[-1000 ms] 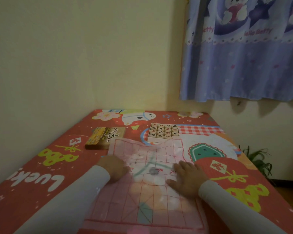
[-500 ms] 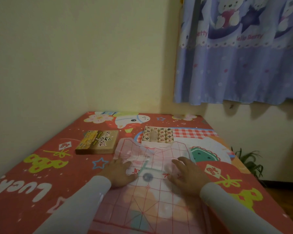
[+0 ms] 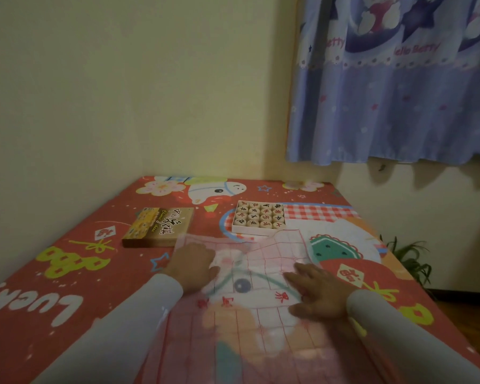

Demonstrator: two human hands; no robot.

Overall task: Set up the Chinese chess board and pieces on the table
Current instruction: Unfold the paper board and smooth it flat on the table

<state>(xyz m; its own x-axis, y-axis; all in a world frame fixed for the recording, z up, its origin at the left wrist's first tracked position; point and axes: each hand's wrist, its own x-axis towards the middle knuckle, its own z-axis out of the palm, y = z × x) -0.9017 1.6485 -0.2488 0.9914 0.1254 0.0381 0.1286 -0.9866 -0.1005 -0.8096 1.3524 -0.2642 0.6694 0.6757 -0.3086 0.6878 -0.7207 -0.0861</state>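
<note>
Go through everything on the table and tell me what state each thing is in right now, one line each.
Board sheet: spread on the table, far edge wrinkled and lifted against the tray.
Left hand: flat, pressing on the sheet.
Right hand: fingers spread, pressing on the sheet.
Piece tray: open, full of pieces, faces up.
Box lid: off the tray, lying printed side up to the left of it.
Curtain: drawn closed.
</note>
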